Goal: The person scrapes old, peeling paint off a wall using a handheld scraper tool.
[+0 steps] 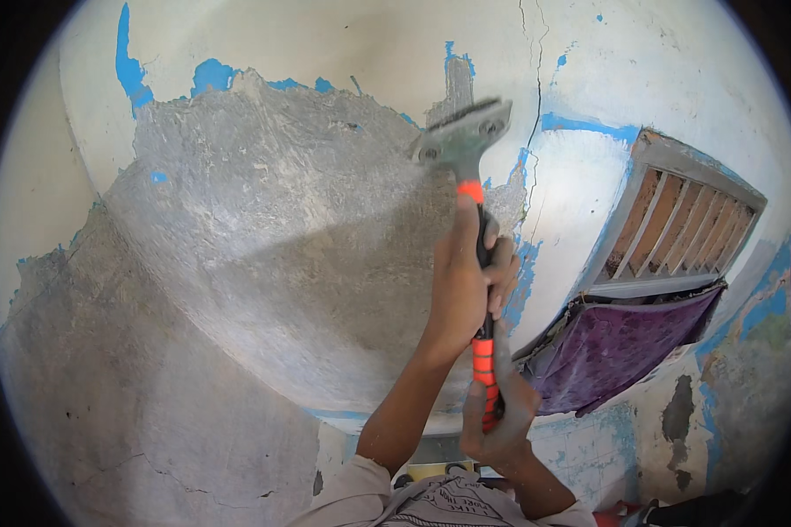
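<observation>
A long-handled paint scraper (480, 257) with a black and orange grip is raised in front of a wall. My left hand (465, 277) wraps around the upper part of the handle, its thumb lying along the shaft. Lower down, my right hand (504, 408) grips the orange end. The wide metal head (465, 135), held by two screws, is tilted and slightly blurred; I cannot tell whether its blade touches the wall. Behind it spreads bare grey plaster (303, 184), bordered by cream paint (369, 39) and ragged remnants of blue paint (212, 76).
To the right is a slatted vent opening (679, 224) in a grey frame, with a purple cloth (619, 349) hanging below it. A long crack (538, 79) runs down the painted wall. Pale blue tiles (583, 448) show low on the right, and another grey wall (138, 369) adjoins at left.
</observation>
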The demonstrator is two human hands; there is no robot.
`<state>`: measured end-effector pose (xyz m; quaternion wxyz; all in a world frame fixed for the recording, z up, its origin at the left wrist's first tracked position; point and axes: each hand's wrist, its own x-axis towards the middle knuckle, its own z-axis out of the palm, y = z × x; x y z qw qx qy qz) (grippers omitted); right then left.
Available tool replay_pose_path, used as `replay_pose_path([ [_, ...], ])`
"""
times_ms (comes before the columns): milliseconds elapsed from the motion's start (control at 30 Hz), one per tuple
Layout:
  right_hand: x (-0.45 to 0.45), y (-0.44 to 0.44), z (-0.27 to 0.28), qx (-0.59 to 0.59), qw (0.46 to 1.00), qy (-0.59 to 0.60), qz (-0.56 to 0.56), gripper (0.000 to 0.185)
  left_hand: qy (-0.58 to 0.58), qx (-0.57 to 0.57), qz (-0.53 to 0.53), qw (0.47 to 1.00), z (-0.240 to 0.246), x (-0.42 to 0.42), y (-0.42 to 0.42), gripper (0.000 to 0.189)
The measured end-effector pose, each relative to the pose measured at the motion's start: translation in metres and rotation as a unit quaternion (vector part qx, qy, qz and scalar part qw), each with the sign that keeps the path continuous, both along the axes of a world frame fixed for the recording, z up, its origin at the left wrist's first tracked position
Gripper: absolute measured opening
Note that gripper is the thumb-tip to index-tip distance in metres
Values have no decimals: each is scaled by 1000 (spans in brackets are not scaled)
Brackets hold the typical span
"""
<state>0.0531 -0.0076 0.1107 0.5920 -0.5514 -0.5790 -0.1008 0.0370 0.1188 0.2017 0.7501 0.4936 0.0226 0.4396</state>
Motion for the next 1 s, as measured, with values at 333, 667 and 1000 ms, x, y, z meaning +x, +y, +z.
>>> replay_pose_path([
  [333, 0, -1, -10, -9, 1000, 1, -3, 61, 15, 20, -2, 1000, -5, -1, 3, 56],
  [667, 6, -4, -4, -16, 999, -21, -18, 61, 9, 4, -12, 1000, -8, 3, 1, 55],
  [1000, -9, -8, 3, -48, 998, 35, 7, 58, -3, -21, 2, 1000, -5, -8, 1, 53],
])
